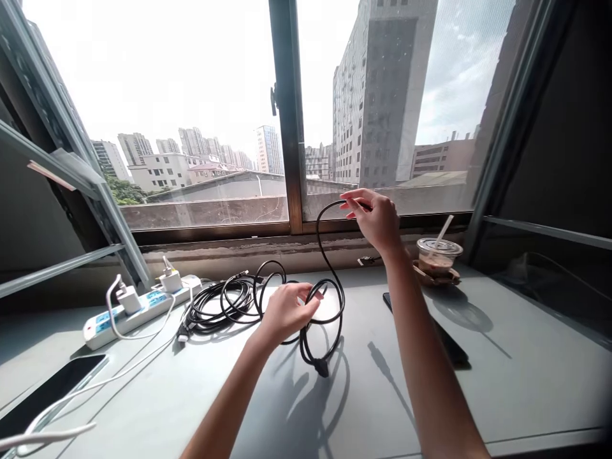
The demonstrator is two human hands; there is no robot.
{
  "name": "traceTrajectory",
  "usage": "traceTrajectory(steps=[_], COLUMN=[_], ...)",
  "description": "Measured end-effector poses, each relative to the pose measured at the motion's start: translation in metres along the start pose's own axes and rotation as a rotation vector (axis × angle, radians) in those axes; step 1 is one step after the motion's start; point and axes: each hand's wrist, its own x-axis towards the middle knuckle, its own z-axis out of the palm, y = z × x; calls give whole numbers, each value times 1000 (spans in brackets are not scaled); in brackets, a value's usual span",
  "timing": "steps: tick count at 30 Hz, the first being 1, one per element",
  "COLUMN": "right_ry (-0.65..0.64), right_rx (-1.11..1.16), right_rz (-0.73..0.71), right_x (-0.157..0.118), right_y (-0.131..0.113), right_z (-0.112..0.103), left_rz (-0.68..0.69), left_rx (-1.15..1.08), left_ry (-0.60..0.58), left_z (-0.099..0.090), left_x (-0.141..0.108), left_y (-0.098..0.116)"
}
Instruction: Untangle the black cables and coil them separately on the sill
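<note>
My left hand [289, 310] is near the middle, its thumb and fingers closed round loops of a black cable [341, 299]. Higher and to the right, my right hand [375, 217] pinches a raised stretch of the same cable between thumb and fingers. From there the cable arcs down to the loops at my left hand. A dark connector hangs at the bottom of the loops, over the table. More black cable lies coiled [205, 309] on the table to the left of my left hand.
A white power strip [157, 306] with two chargers and white cables is at the left, near a phone [52, 389]. Another dark phone [449, 344] lies partly behind my right forearm. An iced drink cup [437, 258] stands at the back right, before the window.
</note>
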Motion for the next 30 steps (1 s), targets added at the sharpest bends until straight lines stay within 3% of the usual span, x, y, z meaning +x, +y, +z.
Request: traceTrajectory(steps=[4,8,10,13,15,19,24,27,30], right_ry=[-73,-207,-437,-915,-1027,-1045,-1003,-835,-555], right_rx=[-145,-145,-38,17,-62,35,263,407,541], right_rz=[133,41,-20,4,41,106,190,204,217], right_x=[-4,-11,-19,-41,-56,-67,-40,-22,-11], right_y=[26,17,0,-26,-36,-35,-18,-10,-8], right_z=[20,40,53,80,99,118,86,57,38], left_rz=[-95,-222,-283,-327,-321,-278,-282,-368,-451], left_rx=[-128,-243,-346,-526,-603,-668,-771,-777,-710], left_ry=[297,460,488,454,433,429,463,610,732], left_z=[-7,-12,-12,-11,-11,-20,-44,-53,-53], left_x=[10,18,20,23,24,24,20,17,16], left_y=[-21,-49,-62,-75,-81,-88,-92,-95,-97])
